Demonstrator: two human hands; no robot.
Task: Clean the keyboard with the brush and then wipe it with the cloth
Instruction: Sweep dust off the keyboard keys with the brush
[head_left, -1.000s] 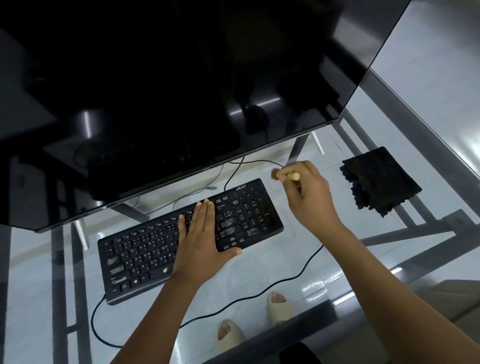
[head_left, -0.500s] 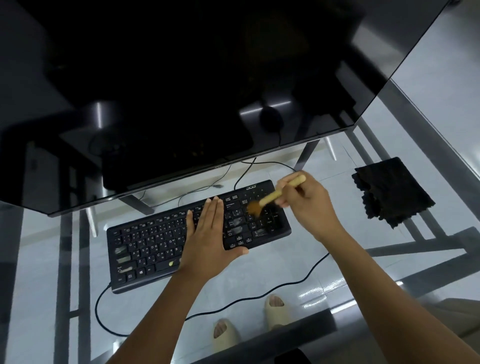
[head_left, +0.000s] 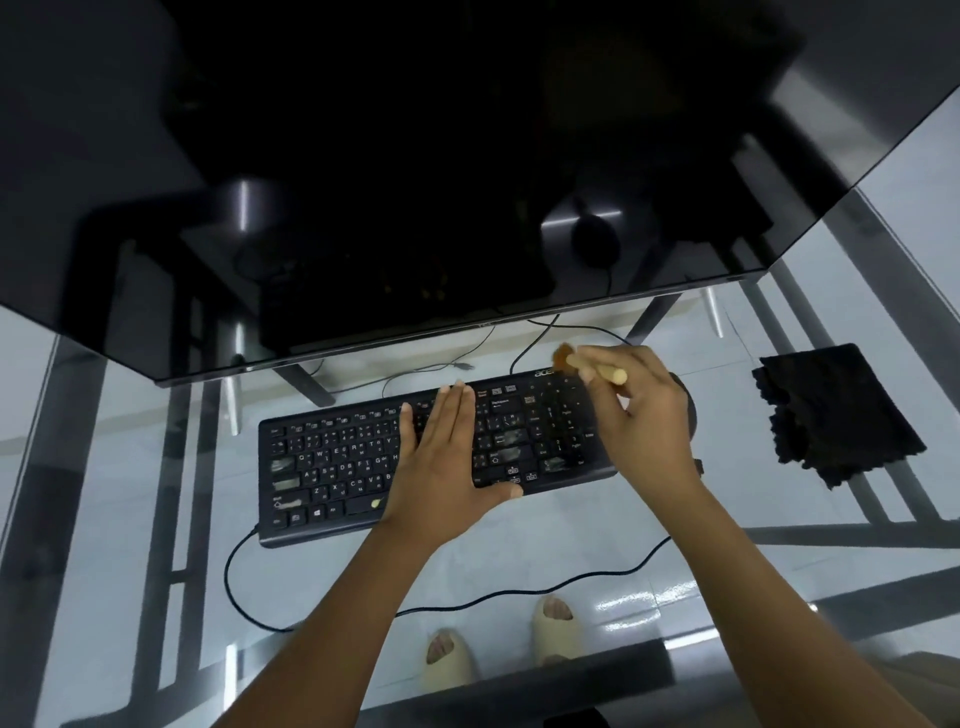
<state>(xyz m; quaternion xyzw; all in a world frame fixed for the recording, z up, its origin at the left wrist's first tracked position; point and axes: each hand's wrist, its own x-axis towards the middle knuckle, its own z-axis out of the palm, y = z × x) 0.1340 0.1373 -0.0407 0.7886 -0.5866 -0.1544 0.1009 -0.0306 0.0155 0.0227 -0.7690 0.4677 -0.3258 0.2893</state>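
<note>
Head: brush (head_left: 587, 365) swept to keyboard (head_left: 332, 467) back edge.

This looks like a home computer corner — a glass desk (head_left: 779, 561) on a metal frame carries a large dark monitor (head_left: 415, 156) and a keyboard (head_left: 332, 467), with pale floor tiles beneath.

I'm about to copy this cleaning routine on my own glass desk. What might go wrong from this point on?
1. The left hand lies flat on the keyboard, so the keys under it may go unbrushed.
2. The brush, gripped by the right hand, sweeps at the far edge by the monitor; dust could flick onto the glass table.
3. The cloth lies close to the right, where swept dust might settle on it.
</note>
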